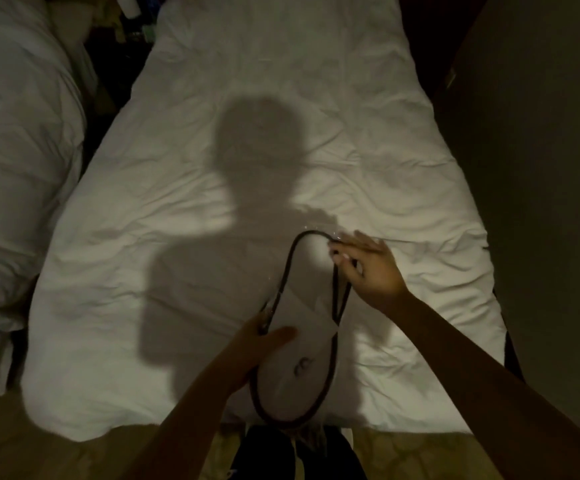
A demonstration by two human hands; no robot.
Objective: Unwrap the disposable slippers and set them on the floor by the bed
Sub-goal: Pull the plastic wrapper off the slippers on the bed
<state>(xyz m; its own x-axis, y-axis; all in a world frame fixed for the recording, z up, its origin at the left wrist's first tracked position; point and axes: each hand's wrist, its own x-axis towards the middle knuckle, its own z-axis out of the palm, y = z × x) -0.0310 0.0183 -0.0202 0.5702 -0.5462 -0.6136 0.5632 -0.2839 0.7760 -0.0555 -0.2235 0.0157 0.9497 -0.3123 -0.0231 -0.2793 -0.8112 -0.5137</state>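
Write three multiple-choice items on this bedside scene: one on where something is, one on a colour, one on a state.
1. Where are the slippers?
A. on the floor
B. held above the bed's foot end
C. on the pillows

2. What colour is the slippers' edge trim?
A. dark
B. red
C. yellow

3. What are the hands doing?
A. both hang free
B. only one touches the slippers
C. both hold the slippers

Answers:
1 B: the slippers are held over the white bedding, not set down.
2 A: a dark band runs round the white sole.
3 C: the left hand grips the side near the middle, and the right hand pinches the far trim.
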